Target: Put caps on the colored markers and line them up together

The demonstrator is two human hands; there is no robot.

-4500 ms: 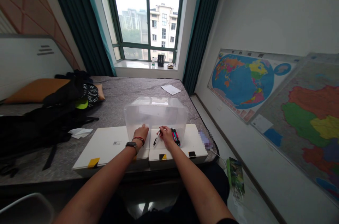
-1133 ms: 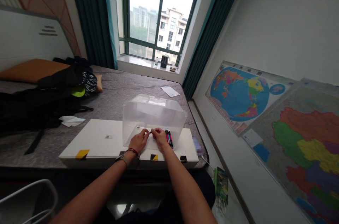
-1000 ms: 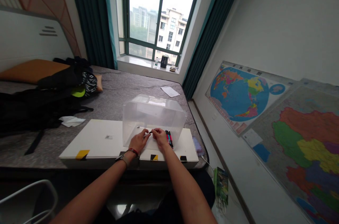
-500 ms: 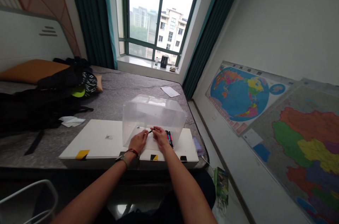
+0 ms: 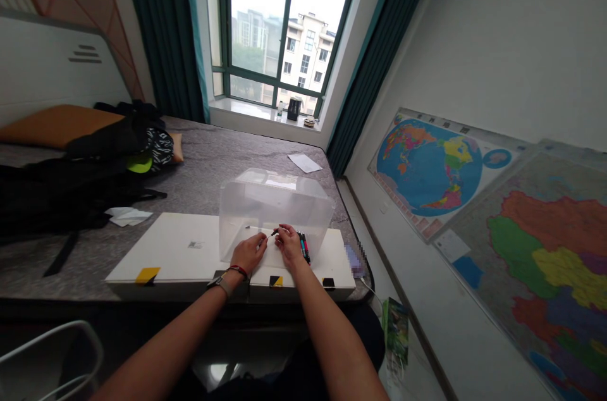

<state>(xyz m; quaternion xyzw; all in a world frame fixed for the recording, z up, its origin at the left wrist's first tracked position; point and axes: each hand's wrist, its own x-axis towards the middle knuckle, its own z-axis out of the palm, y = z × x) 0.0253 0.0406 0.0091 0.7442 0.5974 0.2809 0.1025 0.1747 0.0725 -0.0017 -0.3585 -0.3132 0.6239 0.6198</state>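
Note:
My left hand (image 5: 249,253) is closed in a pinch on a thin pale pen part that shows just past its fingertips. In a pinch too, my right hand (image 5: 288,245) holds a short dark pen piece (image 5: 274,233), its end pointing toward the left fingertips. Both hands are inside the mouth of a clear plastic box (image 5: 275,202) lying on its side. Several pens (image 5: 303,246) with dark, red and blue parts lie just right of my right hand. A thin rod (image 5: 248,227) lies behind the left hand.
White cartons (image 5: 164,243) with yellow-black tabs bear the box, on a grey bed (image 5: 203,154). Black bags (image 5: 57,192) and crumpled tissue (image 5: 128,216) lie left. A paper sheet (image 5: 305,163) lies behind the box. Wall maps (image 5: 427,167) hang right.
The pen piece between my hands shows a pale thin section now, where it looked wholly dark before. My hands have drawn slightly apart, the right fingers tilting up a little.

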